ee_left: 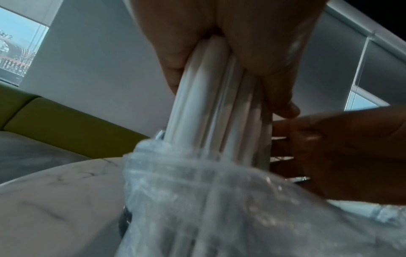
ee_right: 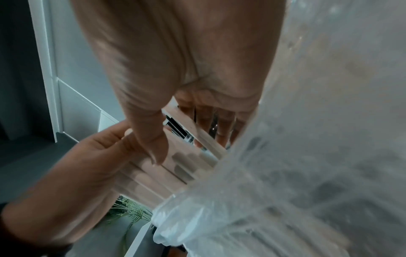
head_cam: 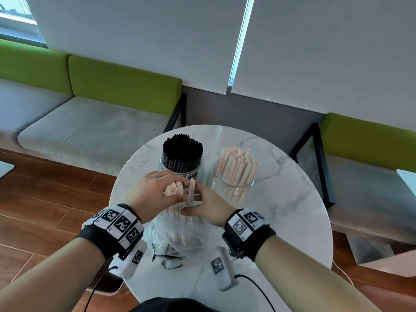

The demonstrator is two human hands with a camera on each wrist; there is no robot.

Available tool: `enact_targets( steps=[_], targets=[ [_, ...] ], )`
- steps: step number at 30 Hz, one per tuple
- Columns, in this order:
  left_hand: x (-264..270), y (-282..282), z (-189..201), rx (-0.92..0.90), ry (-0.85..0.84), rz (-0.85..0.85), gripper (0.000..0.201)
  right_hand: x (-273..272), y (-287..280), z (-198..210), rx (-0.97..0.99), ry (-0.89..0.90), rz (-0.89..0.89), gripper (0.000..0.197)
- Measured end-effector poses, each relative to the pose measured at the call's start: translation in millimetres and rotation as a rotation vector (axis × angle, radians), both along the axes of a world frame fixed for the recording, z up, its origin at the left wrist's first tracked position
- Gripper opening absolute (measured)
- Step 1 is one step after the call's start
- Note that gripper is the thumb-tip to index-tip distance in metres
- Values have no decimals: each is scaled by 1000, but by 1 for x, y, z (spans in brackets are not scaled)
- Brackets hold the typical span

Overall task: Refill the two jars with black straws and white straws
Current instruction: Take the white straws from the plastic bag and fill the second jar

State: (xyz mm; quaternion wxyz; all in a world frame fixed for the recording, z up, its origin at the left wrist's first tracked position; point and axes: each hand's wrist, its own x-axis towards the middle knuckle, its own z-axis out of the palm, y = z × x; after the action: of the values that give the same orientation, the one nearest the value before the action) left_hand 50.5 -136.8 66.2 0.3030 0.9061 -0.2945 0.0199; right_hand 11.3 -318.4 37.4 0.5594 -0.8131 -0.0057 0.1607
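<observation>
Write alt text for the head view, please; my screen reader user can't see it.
Over a round marble table, the left hand grips a bundle of white straws standing in a clear plastic bag, while the right hand pinches one straw. Behind stand a jar of black straws and a jar of white straws.

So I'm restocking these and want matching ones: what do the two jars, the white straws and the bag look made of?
Jars: clear, glossy, glass or hard plastic; can't tell which. White straws: matte, cream-tinted, probably paper. Bag: thin, clear, crinkled plastic film; left hand grips a bundle rising from it.
</observation>
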Motion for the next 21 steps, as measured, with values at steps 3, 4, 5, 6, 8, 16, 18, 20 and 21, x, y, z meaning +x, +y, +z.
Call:
enact_targets(
  steps=[3,4,5,6,8,16,18,20,21],
  targets=[
    [0,6,0,-4,84,10,54,0,6,-10,31,-48,-70,63],
    [0,8,0,0,103,13,56,0,8,-11,34,-64,-86,62],
    [-1,9,1,1,114,15,57,0,9,-12,39,-79,-101,61],
    [-2,10,1,2,120,20,58,0,11,-12,48,-93,-113,59],
    [-4,10,2,3,112,39,59,-1,13,-11,61,-113,-136,57],
    [-7,9,-2,-55,146,107,43,0,21,-16,120,-132,-196,60],
    [-6,9,-3,-51,162,105,40,0,25,-18,139,-139,-212,66],
    [-5,9,-4,-60,181,100,42,-1,28,-20,152,-151,-230,69],
    [-4,9,-4,-70,189,100,45,-2,29,-21,151,-157,-237,72]
  ],
)
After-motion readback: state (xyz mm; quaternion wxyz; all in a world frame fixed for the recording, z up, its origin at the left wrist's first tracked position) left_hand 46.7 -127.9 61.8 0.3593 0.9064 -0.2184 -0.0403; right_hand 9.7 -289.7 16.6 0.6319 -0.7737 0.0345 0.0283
